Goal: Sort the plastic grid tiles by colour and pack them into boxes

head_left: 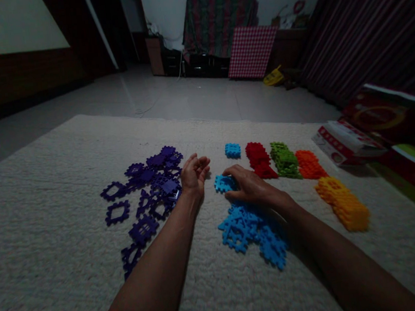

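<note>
My right hand (pixel 247 185) has its thumb and fingers around a light blue toothed building tile (pixel 222 183) just above or on the mat. Below it lies a loose heap of blue building tiles (pixel 237 231), some partly behind my wrist. Farther back sits a small blue stack (pixel 232 150). My left hand (pixel 195 172) rests palm turned inward, fingers loosely curled and apart, with nothing in it. Left of that hand spreads a scattered pile of purple building tiles (pixel 144 228), several with window-like openings.
Rows of red tiles (pixel 257 158), green tiles (pixel 284 160), orange tiles (pixel 309 164) and yellow tiles (pixel 342 203) lie to the right on the cream mat (pixel 61 199). Boxes (pixel 353 144) stand at the right edge. A checked cloth panel (pixel 252 52) is by the far wall.
</note>
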Available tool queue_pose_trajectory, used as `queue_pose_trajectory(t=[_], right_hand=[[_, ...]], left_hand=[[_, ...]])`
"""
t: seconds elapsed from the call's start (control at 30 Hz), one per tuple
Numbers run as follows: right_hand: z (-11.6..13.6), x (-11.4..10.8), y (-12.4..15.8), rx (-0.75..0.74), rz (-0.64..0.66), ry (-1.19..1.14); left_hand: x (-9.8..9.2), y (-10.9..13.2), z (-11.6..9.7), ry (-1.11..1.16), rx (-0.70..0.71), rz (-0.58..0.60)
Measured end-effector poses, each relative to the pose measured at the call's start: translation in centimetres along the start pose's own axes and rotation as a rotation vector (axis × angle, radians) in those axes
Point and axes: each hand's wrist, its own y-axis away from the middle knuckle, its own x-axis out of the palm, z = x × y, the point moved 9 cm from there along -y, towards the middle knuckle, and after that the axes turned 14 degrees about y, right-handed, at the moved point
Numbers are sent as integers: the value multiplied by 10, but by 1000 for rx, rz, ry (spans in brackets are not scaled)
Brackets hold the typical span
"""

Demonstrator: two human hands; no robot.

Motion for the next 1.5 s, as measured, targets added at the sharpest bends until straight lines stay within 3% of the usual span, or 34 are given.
queue_pose_trajectory(t=[0.2,0.33,0.43,0.67,0.87,1.07,1.3,1.5], right_hand=[[-8,-4,-3,-37,-90,-70],[-24,-25,-4,6,-298,0],[-37,-35,-13,30,-375,120],[-79,-42,-54,174,-310,280],[-89,-38,-74,160,-233,340],[-68,-45,-52,95,-306,326],[-18,-3,-8,-71,116,105],[-8,5,-5,-16,143,116]], left_hand=[[0,-1,1,-5,-11,4],[1,-1,1,-7,-10,-1],[0,-1,1,-6,-10,-2],[-1,-1,1,-11,-12,-13],[1,1,0,-6,-14,-13],[0,0,1,-4,-13,-11],[1,1,1,-14,-5,5],[2,0,1,-29,-1,12]])
